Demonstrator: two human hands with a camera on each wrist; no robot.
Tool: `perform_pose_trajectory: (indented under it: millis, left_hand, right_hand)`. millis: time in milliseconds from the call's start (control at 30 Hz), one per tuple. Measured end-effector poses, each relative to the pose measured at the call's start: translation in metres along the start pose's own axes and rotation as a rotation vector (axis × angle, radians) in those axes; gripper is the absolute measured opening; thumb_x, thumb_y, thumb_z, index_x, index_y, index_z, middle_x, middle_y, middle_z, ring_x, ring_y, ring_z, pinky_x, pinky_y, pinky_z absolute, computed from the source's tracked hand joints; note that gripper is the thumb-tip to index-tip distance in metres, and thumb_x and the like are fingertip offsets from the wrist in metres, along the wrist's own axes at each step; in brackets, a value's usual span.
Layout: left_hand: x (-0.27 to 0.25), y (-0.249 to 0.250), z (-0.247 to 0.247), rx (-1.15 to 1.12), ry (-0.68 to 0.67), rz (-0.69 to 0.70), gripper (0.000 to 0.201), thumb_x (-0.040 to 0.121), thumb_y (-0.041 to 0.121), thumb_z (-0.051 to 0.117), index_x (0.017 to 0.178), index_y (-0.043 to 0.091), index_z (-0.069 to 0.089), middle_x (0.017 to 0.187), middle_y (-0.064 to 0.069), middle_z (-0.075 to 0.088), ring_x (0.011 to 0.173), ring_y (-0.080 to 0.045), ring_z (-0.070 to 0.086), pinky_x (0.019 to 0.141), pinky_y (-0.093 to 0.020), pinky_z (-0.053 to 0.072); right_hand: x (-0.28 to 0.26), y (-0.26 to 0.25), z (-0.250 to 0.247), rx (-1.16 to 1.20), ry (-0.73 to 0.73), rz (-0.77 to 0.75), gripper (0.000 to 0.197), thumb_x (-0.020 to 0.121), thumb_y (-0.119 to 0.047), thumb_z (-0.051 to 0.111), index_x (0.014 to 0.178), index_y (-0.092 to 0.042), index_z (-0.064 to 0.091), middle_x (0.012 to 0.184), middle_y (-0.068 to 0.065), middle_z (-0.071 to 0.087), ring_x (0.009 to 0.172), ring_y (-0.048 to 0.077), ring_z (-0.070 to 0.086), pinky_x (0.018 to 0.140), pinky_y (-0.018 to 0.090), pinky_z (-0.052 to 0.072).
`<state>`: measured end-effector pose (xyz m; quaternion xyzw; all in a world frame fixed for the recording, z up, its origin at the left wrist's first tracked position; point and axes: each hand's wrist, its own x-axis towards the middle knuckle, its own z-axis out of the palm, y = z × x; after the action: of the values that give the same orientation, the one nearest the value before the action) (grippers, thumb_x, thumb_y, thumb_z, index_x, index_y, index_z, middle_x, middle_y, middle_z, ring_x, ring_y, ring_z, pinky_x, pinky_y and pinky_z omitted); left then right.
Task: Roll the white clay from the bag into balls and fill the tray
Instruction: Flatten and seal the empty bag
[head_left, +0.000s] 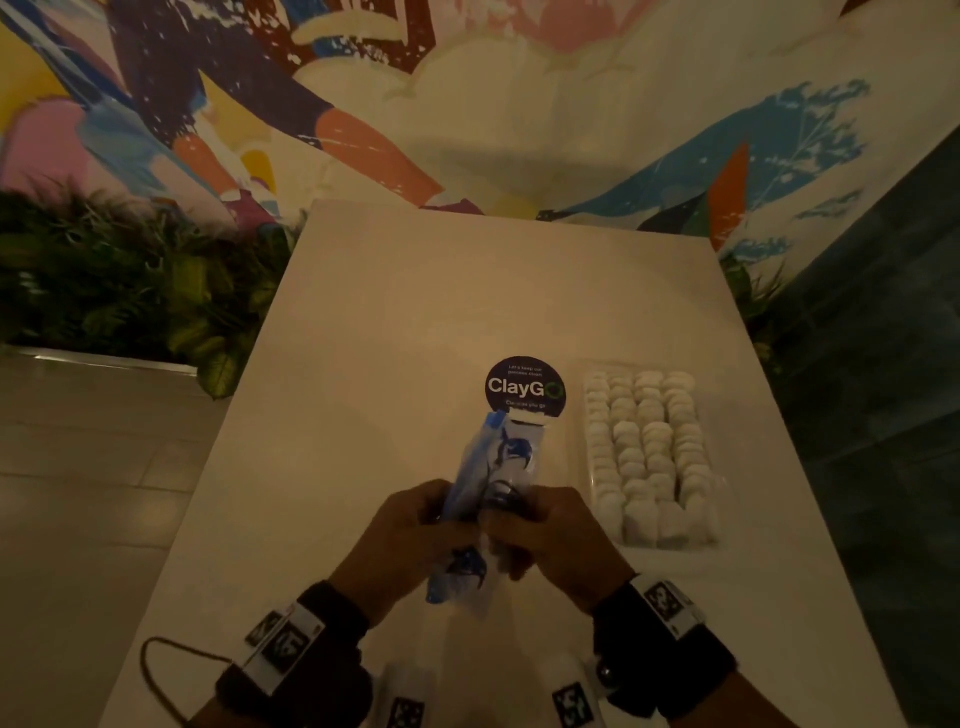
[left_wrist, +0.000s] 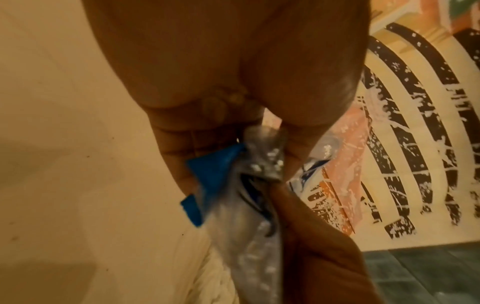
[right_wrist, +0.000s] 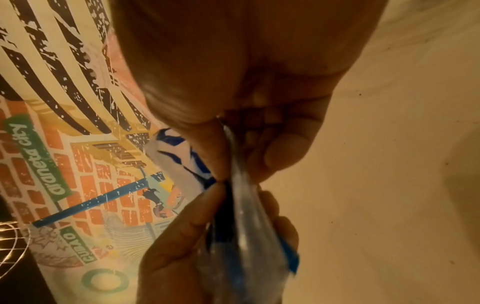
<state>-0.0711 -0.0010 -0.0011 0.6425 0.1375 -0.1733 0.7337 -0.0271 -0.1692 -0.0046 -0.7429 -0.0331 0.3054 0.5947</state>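
Both hands hold the bag (head_left: 496, 467) above the counter (head_left: 395, 322), near its 6 o'clock edge. The left hand (head_left: 402, 535) grips the bag's left side, fingers curled round the crumpled plastic; the right hand (head_left: 550, 540) pinches the right side, thumb against fingers. The two hands sit close together, nearly touching, at the bag's middle.

The bag is clear plastic with blue and white print. It stands roughly upright, its top end pointing to 12 o'clock, its lower end hanging below the hands toward 6 o'clock. Whether clay is left inside cannot be told.

In the left wrist view the left hand (left_wrist: 207, 92) clamps the bag (left_wrist: 246, 205), with the right hand (left_wrist: 319, 257) meeting it from below. In the right wrist view the right hand (right_wrist: 246, 82) pinches the bag (right_wrist: 241, 216) between thumb and fingers.

The tray (head_left: 724, 519) lies on the counter at 3 o'clock of the bag, apart from it. White balls (head_left: 649, 447) fill it in rows; every visible slot is taken.

A round dark sticker (head_left: 524, 387) lies on the counter at 12 o'clock of the bag, its lower edge hidden behind the bag's top.
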Motion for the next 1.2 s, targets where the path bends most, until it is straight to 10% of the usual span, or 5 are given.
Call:
perform_pose_trajectory:
  millis: [367,600,800,1000,1200]
  left_hand:
    - [-0.011,-0.003,-0.014,-0.398,0.023,-0.087,0.046,0.072,0.009,0.064,0.118,0.006,0.057,0.116,-0.023,0.063,0.103,-0.05,0.056,0.092,-0.064,0.039]
    - [-0.017,-0.002,-0.018,-0.538,0.036,-0.124,0.041,0.085,0.025,0.06,0.046,0.016,0.07,0.061,-0.008,0.064,0.047,-0.014,0.063,0.043,-0.021,0.05]
    - [-0.012,-0.016,-0.039,-0.494,0.008,0.004,0.021,0.08,0.006,0.054,0.061,0.011,0.061,0.077,-0.017,0.064,0.072,-0.032,0.062,0.06,-0.032,0.054]
    - [-0.012,-0.015,-0.044,-0.242,0.011,0.041,0.035,0.078,-0.005,0.044,0.06,0.012,0.068,0.074,-0.011,0.065,0.071,-0.033,0.06,0.06,-0.034,0.053]
    - [-0.012,-0.022,-0.053,-0.24,-0.147,-0.118,0.057,0.053,0.023,0.073,0.11,0.018,0.066,0.105,-0.008,0.07,0.095,-0.035,0.067,0.08,-0.052,0.056]
  right_hand:
    - [-0.003,-0.009,0.015,0.284,-0.069,-0.016,0.022,0.087,0.0,0.059,0.097,-0.014,0.073,0.068,0.025,0.053,0.04,0.023,0.039,0.038,0.025,0.036]
    - [-0.004,-0.014,0.028,0.379,-0.156,-0.091,0.019,0.077,-0.006,0.059,0.079,-0.011,0.076,0.073,0.024,0.057,0.045,0.022,0.045,0.042,0.025,0.04]
    - [-0.011,-0.016,0.019,0.38,-0.303,0.011,0.037,0.074,-0.025,0.062,0.107,-0.012,0.07,0.105,0.009,0.068,0.087,0.027,0.063,0.063,0.033,0.054]
    - [-0.013,-0.009,0.042,0.225,-0.169,0.162,0.045,0.078,-0.025,0.073,0.118,-0.015,0.056,0.091,0.015,0.07,0.06,0.025,0.062,0.048,0.029,0.049]
    - [-0.015,0.005,0.049,0.098,0.048,0.058,0.026,0.077,-0.015,0.072,0.102,-0.012,0.065,0.071,0.011,0.066,0.045,0.017,0.052,0.041,0.025,0.042]
